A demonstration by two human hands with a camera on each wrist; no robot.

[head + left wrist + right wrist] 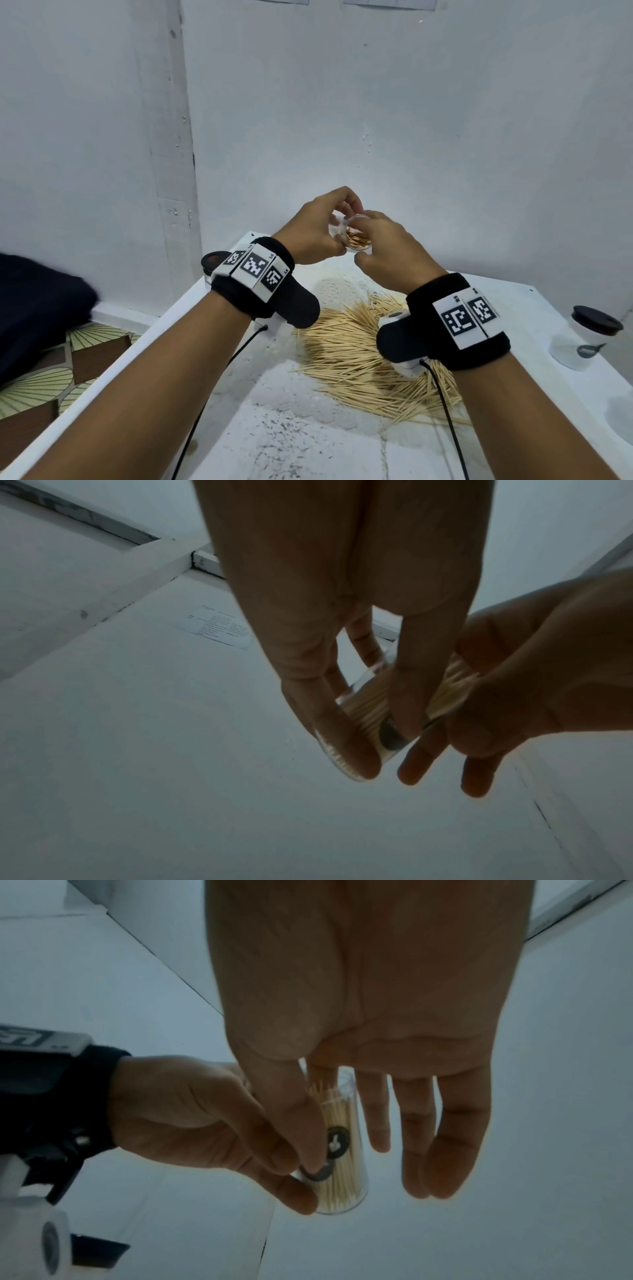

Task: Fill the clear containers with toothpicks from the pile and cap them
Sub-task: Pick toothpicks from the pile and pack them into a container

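Observation:
A clear container (358, 240), uncapped and packed with toothpicks, is held up above the far end of the white table (301, 431). My left hand (337, 228) grips its lower part with thumb and fingers. In the left wrist view the toothpicks show through the container's wall (359, 718). My right hand (368, 228) pinches the container between thumb and index finger. The right wrist view shows the container (346, 1175) with a round black label, and the other fingers (452, 1150) hanging straight beside it. The toothpick pile (359, 353) lies on the table below my wrists.
A container with a black lid (587, 337) stands at the table's right edge. A pale round thing (620, 418) sits nearer, cut off by the frame. A black lid (214, 260) lies at the far left corner. A dark cloth (41, 308) is left of the table.

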